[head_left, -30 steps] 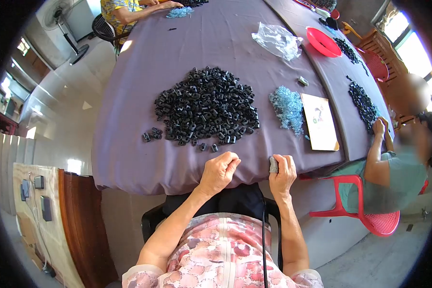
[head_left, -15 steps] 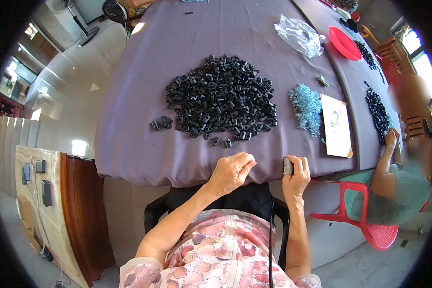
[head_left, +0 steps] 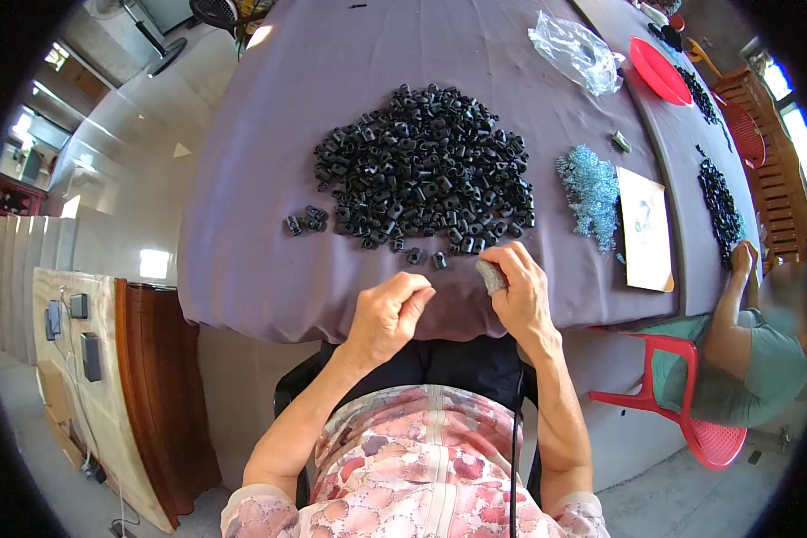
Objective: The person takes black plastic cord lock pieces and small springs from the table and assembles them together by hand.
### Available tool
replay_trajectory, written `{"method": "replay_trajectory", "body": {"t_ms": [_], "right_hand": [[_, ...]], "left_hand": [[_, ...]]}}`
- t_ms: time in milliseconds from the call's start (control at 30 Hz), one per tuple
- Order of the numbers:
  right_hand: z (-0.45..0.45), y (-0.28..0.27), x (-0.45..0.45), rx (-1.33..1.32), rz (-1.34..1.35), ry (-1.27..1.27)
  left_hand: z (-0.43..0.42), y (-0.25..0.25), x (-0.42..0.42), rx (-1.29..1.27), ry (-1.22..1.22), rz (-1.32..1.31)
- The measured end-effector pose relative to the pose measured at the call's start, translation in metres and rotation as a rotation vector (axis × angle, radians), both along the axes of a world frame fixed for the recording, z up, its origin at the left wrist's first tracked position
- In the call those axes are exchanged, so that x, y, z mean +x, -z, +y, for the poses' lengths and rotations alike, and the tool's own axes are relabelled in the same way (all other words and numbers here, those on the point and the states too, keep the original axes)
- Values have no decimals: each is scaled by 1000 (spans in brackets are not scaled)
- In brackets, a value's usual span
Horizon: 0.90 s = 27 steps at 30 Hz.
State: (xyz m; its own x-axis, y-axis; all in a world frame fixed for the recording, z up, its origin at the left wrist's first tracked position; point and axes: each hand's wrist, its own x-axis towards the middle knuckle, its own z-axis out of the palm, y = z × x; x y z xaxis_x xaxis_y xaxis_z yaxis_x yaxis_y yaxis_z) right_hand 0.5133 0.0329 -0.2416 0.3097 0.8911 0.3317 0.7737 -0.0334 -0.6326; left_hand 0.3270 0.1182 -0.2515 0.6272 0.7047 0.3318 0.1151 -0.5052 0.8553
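Observation:
A large heap of small black plastic clips or fittings (head_left: 426, 170) lies on the cloth in front of me. My left hand (head_left: 384, 316) is closed in a pinch over the table's near edge; anything between its fingertips is too small to make out. At the heap's near right edge, my right hand (head_left: 522, 289) has its fingertips pressed together, with their contents hidden. A grey wrap (head_left: 490, 276) shows on its thumb side. Two loose black pieces (head_left: 427, 258) lie between the hands and the heap. To the right sits a pile of small light-blue pieces (head_left: 590, 195), perhaps springs.
A printed card (head_left: 646, 231) and a small pale object (head_left: 621, 141) lie right of the blue pile. Farther back are a clear plastic bag (head_left: 576, 54) and a red basin (head_left: 661, 72). On the right, a person (head_left: 753, 359) sits beside another black pile (head_left: 719, 208).
My right hand has moved left and forward to the heap's edge. My left hand has drawn back left, still pinched. The view has shifted slightly.

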Motion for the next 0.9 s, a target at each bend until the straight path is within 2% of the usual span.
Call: {"method": "replay_trajectory", "body": {"t_ms": [100, 200, 300, 400, 633, 900], "right_hand": [[10, 1, 0, -59, -32, 26], [12, 2, -2, -83, -52, 47], [10, 5, -3, -60, -60, 61], [7, 9, -4, -6, -102, 69], [1, 6, -4, 8, -97, 52], [-6, 5, 0, 14, 28, 64]], "left_hand": [[8, 4, -2, -38, -43, 2], [11, 8, 5, 31, -47, 54], [14, 2, 22, 230, -86, 99], [15, -7, 36, 333, -99, 316], [19, 12, 43, 597, -115, 351], [19, 8, 41, 529, -143, 314]]}}
